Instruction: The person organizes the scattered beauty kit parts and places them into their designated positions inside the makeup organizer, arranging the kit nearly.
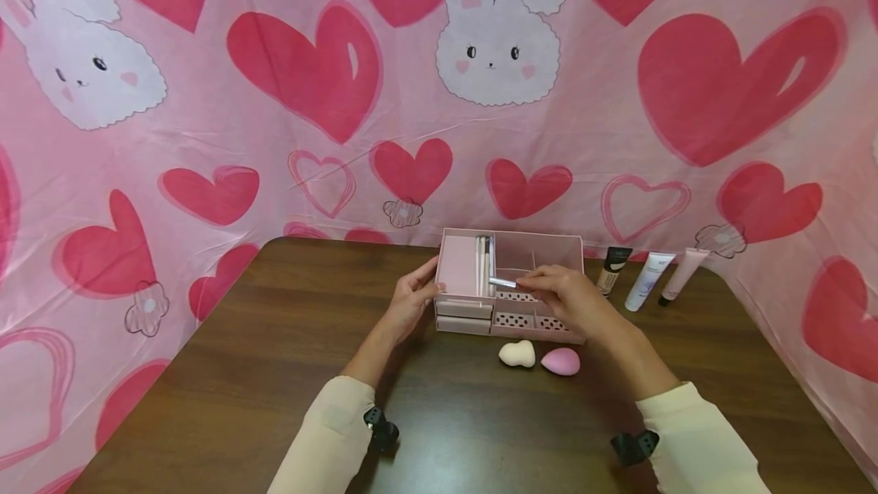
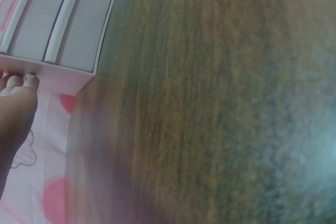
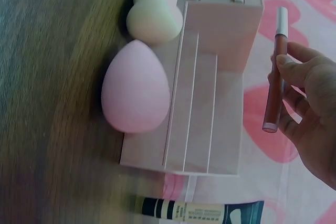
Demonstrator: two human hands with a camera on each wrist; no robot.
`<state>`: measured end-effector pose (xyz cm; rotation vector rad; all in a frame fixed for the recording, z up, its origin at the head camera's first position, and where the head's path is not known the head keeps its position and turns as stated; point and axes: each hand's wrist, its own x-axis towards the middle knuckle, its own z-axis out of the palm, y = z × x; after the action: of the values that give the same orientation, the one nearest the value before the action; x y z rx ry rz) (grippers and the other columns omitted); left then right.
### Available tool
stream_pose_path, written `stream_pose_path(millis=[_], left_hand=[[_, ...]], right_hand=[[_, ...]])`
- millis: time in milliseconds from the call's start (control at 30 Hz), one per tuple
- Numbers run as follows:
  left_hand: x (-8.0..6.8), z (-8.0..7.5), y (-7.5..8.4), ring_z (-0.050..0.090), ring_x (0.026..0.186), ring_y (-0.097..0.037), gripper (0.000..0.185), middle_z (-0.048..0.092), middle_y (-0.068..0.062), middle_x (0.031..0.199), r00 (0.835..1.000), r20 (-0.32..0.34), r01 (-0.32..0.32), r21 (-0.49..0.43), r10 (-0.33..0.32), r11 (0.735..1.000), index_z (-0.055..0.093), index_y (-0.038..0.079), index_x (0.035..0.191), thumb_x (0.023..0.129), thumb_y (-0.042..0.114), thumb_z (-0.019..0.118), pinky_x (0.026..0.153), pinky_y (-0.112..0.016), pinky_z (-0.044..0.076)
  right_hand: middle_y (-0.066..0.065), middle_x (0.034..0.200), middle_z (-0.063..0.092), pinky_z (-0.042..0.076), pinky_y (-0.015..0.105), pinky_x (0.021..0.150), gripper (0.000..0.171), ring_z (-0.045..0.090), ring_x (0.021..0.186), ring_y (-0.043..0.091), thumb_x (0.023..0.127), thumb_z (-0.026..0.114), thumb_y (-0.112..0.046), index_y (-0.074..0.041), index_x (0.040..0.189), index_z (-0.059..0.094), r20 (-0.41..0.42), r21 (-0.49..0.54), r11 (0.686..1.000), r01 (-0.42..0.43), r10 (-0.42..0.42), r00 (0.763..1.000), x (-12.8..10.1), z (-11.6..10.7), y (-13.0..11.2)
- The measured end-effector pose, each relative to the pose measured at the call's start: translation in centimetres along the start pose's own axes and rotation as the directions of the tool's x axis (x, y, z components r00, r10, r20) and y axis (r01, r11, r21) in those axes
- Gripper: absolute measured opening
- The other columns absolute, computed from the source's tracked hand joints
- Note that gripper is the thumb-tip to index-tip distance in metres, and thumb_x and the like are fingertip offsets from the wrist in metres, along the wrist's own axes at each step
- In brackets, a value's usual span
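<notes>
Here's the left hand (image 1: 411, 299) at the pink organizer's (image 1: 458, 265) left side, grip wide, thumb at its top edge, fingers against its wall. Slim sticks (image 1: 482, 267) stand in the organizer, right of its pink top. Now the slender, white-capped tube (image 1: 503, 282), above the organizer's middle, pinched in the right hand's (image 1: 568, 294) grip! In front of the organizer, a cream sponge (image 1: 517, 354), then a pink sponge (image 1: 561, 362). Right of it: black-capped (image 1: 613, 271), white (image 1: 648, 282) and pink tubes (image 1: 684, 277), all on the tabletop (image 1: 274, 372).
</notes>
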<state>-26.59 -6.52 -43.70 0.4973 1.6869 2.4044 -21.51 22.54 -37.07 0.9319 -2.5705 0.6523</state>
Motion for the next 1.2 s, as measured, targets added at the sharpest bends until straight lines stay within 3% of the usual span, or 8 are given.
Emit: stream_pose_path(millis=[633, 1200], left_hand=[[0.1, -0.2, -0.2, 0.026, 0.152, -0.036, 0.064, 0.025, -0.027, 0.166, 1.000, 0.000, 0.018, 0.014, -0.018, 1.000, 0.027, -0.011, 0.155, 0.094, -0.012, 0.047, 0.099, -0.010, 0.046], [0.1, -0.1, 0.0, 0.029, 0.149, -0.036, 0.065, 0.027, -0.027, 0.165, 1.000, 0.002, 0.002, 0.015, -0.002, 1.000, 0.028, -0.010, 0.155, 0.093, -0.012, 0.047, 0.099, -0.011, 0.046]], right_hand=[[0.011, 0.105, 0.077, 0.058, 0.047, 0.085, 0.035, 0.070, 0.097, 0.028, 0.088, 0.065, 0.010, -0.005, 0.117, 0.076, 0.044, -0.019, 0.997, -0.080, 0.080, 0.996, -0.4, 1.2, 3.2], [0.013, 0.107, 0.078, 0.058, 0.049, 0.087, 0.030, 0.072, 0.101, 0.032, 0.085, 0.068, 0.012, -0.002, 0.110, 0.077, 0.076, 0.000, 0.999, -0.044, 0.044, 0.996, -0.4, 2.5, 4.8]])
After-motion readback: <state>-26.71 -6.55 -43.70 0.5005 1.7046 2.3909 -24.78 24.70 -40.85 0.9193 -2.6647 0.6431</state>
